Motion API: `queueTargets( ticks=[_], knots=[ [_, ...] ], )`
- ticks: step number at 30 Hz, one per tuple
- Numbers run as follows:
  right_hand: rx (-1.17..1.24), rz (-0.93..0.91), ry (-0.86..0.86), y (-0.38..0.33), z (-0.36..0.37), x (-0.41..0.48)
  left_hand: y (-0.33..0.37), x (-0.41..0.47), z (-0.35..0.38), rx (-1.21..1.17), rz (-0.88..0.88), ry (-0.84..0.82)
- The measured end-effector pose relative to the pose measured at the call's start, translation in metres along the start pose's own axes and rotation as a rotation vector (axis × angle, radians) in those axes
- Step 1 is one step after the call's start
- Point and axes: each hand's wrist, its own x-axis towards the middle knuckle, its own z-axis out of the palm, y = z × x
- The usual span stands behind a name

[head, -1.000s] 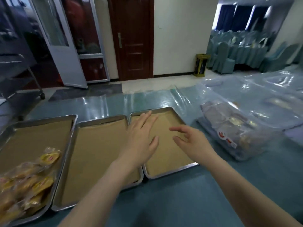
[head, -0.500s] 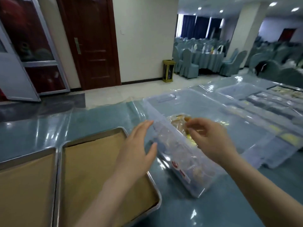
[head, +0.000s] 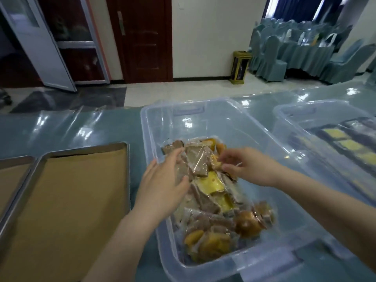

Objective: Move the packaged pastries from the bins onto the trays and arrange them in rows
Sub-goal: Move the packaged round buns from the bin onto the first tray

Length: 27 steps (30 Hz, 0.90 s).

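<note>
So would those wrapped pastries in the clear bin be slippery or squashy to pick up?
Probably slippery: the packaged pastries sit in glossy, crinkled clear film. Likely light and soft, as they lie loosely heaped in the clear bin, so a hard squeeze might crush them.

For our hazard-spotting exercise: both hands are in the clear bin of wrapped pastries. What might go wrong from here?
1. The packaged pastries lie heaped and overlapping, so lifting one may drag others along.
2. The bin wall stands between pile and tray; a packet could catch on it and drop.
</note>
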Motion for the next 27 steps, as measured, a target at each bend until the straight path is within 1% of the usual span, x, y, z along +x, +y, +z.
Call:
queueTargets(
  ticks=[4,7,9,13,16,18,22,27],
  knots=[
    [-0.155,-0.076,-0.326,0.016,0.018,0.017,0.004,-0.001,0.002,0.132,-0.016,0.025],
    [-0.282,-0.162,-0.472,0.020,0.048,0.023,0.006,0.001,0.005,0.222,-0.024,0.032],
    [-0.357,-0.261,-0.533,0.021,0.069,0.020,0.006,0.002,0.006,0.279,-0.030,0.027],
    [-0.336,-0.545,-0.562,0.016,0.086,0.007,0.008,0.003,0.007,0.348,-0.021,0.005],
    [-0.294,-0.658,-0.594,0.012,0.089,0.002,0.008,0.005,0.007,0.371,-0.024,0.009],
    [-0.285,-0.653,-0.640,0.011,0.091,-0.001,0.008,0.005,0.007,0.384,-0.027,0.000],
    [-0.419,-0.611,-0.727,0.012,0.097,-0.002,0.007,0.005,0.009,0.439,-0.032,-0.019],
    [-0.337,-0.600,-0.655,0.002,0.103,-0.001,0.007,0.005,0.010,0.453,-0.018,-0.008]
  ],
)
